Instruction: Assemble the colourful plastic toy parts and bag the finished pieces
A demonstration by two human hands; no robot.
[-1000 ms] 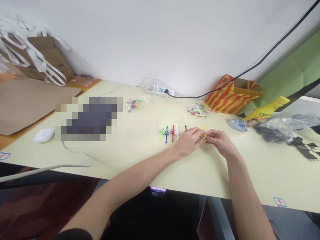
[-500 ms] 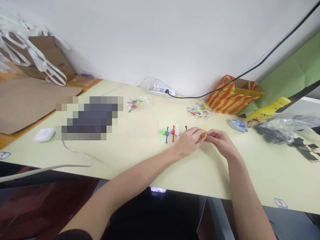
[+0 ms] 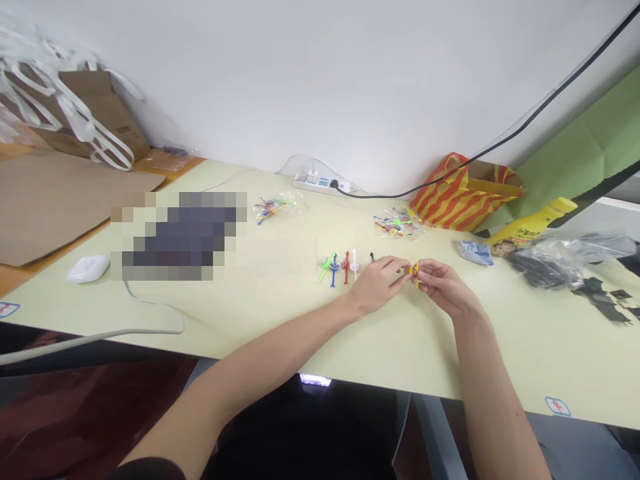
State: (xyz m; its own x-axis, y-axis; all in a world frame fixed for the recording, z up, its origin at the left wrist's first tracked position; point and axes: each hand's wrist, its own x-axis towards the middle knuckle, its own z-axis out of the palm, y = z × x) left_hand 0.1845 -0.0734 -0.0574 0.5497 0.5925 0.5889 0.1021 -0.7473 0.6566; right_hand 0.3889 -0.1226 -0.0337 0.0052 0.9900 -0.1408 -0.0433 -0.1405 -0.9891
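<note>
My left hand and my right hand meet over the pale green table, fingertips pinched together on a small yellow plastic piece. Just left of them lies a row of small plastic sticks: green, blue, red, white and a black one. Two clear bags of mixed coloured sticks lie farther back, one at centre left and one beyond my hands.
A white power strip with a black cable sits by the wall. A red-and-yellow striped bag, a yellow bottle and black parts in plastic lie right. A white earbud case, a white cable and cardboard are left.
The yellow piece has turned in my fingers and sits a little farther right. Both hands stay pinched on it at nearly the same spot.
</note>
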